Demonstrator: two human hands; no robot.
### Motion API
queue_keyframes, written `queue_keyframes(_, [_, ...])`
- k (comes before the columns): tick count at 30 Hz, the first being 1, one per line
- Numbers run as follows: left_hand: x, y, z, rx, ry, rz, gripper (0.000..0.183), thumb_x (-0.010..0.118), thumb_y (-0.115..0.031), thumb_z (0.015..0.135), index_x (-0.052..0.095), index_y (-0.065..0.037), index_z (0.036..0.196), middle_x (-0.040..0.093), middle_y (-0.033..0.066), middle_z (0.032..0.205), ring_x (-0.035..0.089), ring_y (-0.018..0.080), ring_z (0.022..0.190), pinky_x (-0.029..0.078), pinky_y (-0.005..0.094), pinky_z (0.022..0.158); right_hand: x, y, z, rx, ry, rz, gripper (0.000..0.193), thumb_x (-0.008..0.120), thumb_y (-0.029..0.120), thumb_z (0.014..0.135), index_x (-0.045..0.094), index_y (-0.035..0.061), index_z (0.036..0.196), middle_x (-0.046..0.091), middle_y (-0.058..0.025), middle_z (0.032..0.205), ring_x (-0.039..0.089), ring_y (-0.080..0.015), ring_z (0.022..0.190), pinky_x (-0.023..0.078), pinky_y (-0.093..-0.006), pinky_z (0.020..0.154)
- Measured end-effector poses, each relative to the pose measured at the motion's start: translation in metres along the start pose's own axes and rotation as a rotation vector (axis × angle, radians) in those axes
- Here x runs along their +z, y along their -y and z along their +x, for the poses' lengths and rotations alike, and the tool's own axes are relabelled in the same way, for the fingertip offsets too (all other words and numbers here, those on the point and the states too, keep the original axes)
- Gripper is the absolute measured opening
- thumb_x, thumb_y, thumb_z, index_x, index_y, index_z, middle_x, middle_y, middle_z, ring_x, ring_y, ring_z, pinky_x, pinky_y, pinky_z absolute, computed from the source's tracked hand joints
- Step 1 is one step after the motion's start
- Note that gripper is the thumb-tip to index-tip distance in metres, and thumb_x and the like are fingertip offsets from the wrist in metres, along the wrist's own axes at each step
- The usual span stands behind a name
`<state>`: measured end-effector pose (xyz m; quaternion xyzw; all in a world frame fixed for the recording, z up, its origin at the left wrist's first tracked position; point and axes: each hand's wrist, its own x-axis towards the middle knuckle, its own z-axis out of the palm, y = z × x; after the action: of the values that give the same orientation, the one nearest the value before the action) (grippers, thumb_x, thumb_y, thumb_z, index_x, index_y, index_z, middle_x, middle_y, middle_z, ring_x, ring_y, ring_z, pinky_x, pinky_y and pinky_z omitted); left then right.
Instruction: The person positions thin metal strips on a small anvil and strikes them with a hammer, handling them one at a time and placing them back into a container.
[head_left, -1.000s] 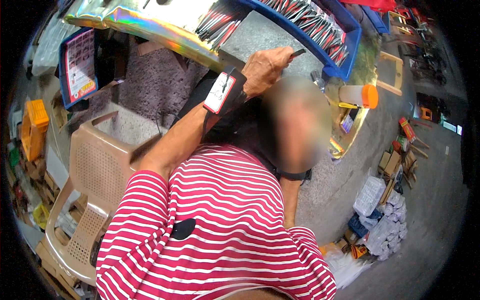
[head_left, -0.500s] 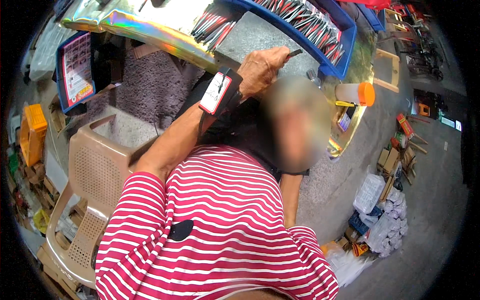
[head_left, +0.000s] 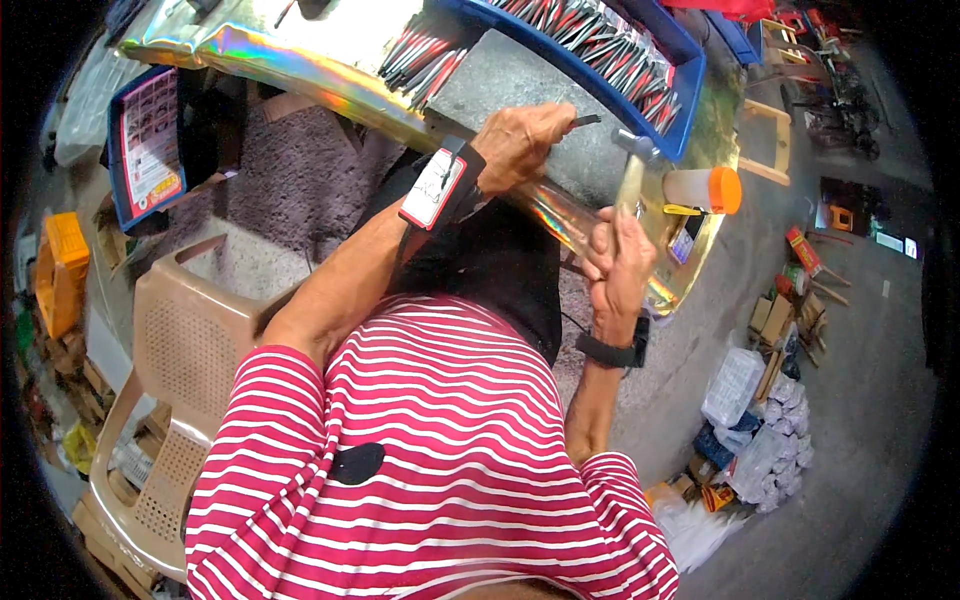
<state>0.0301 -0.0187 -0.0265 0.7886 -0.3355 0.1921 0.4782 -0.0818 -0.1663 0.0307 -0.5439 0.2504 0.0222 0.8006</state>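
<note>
My left hand (head_left: 525, 145) is closed over the grey metal plate (head_left: 500, 75) on the table. From its fingers a short, thin black piece (head_left: 587, 120) sticks out to the right; the rest of it is hidden in the grip. My right hand (head_left: 620, 265) is wrapped around the pale handle of a hammer (head_left: 630, 187). The hammer's metal head is raised at the right of the plate, apart from the black piece in this view. Slender black, red and silver pieces (head_left: 425, 65) lie in a pile left of the plate.
A blue tray (head_left: 690, 100) full of similar slender pieces borders the plate's far side. At the table's right stands a clear jar with an orange lid (head_left: 722, 190). A beige plastic chair (head_left: 195, 350) is at my left. Bagged goods (head_left: 775, 440) lie on the floor at right.
My right hand and the hammer now show plainly; a blurred patch covered that area before. My left hand stays nearly in place, with the black piece's tip slightly lower.
</note>
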Motion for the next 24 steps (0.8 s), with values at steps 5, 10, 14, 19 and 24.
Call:
queue_keyframes(5, [-0.001, 0.003, -0.003, -0.037, 0.032, 0.0, 0.026, 0.053, 0.003, 0.065, 0.042, -0.004, 0.087, 0.051, 0.0123, 0.075, 0.054, 0.0319, 0.07, 0.044, 0.0368, 0.058, 0.023, 0.037, -0.024, -0.465, -0.025, -0.61, 0.022, 0.048, 0.021, 0.087, 0.052, -0.0003, 0.086, 0.042, 0.0016, 0.052, 0.032, -0.0016, 0.039, 0.024, -0.016, 0.033])
queue_keyframes(10, [0.001, 0.0, -0.002, -0.019, 0.006, -0.016, 0.022, 0.052, 0.002, 0.066, 0.042, -0.005, 0.084, 0.05, 0.0121, 0.072, 0.053, 0.032, 0.067, 0.043, 0.0369, 0.055, 0.028, 0.052, -0.034, -0.706, -0.059, -0.944, 0.019, 0.05, 0.02, 0.086, 0.053, 0.0013, 0.088, 0.043, 0.0032, 0.058, 0.037, -0.0025, 0.049, 0.028, -0.0175, 0.043])
queue_keyframes(14, [-0.001, -0.003, 0.0, -0.043, 0.014, -0.017, 0.021, 0.052, 0.002, 0.066, 0.042, -0.005, 0.083, 0.048, 0.012, 0.07, 0.052, 0.0322, 0.065, 0.042, 0.0373, 0.052, 0.026, 0.055, -0.028, -0.755, -0.008, -1.23, 0.018, 0.051, 0.017, 0.085, 0.053, 0.001, 0.092, 0.044, 0.0025, 0.063, 0.039, -0.0048, 0.054, 0.032, -0.02, 0.047])
queue_keyframes(19, [-0.001, 0.001, -0.001, -0.035, 0.04, -0.016, 0.021, 0.051, 0.003, 0.067, 0.042, -0.004, 0.083, 0.049, 0.013, 0.071, 0.052, 0.0327, 0.066, 0.042, 0.0383, 0.054, 0.04, 0.077, -0.042, -0.789, -0.104, -1.034, 0.017, 0.052, 0.015, 0.084, 0.056, 0.0015, 0.092, 0.045, 0.0028, 0.061, 0.039, -0.0037, 0.054, 0.03, -0.0171, 0.047])
queue_keyframes(24, [0.0, -0.001, -0.002, -0.009, -0.015, -0.027, 0.02, 0.05, 0.003, 0.067, 0.041, -0.004, 0.083, 0.048, 0.0136, 0.072, 0.051, 0.0332, 0.068, 0.042, 0.039, 0.055, 0.037, 0.074, -0.045, -0.798, -0.034, -0.367, 0.02, 0.046, 0.016, 0.087, 0.05, -0.0001, 0.098, 0.045, 0.0006, 0.054, 0.032, -0.0033, 0.042, 0.025, -0.0155, 0.039])
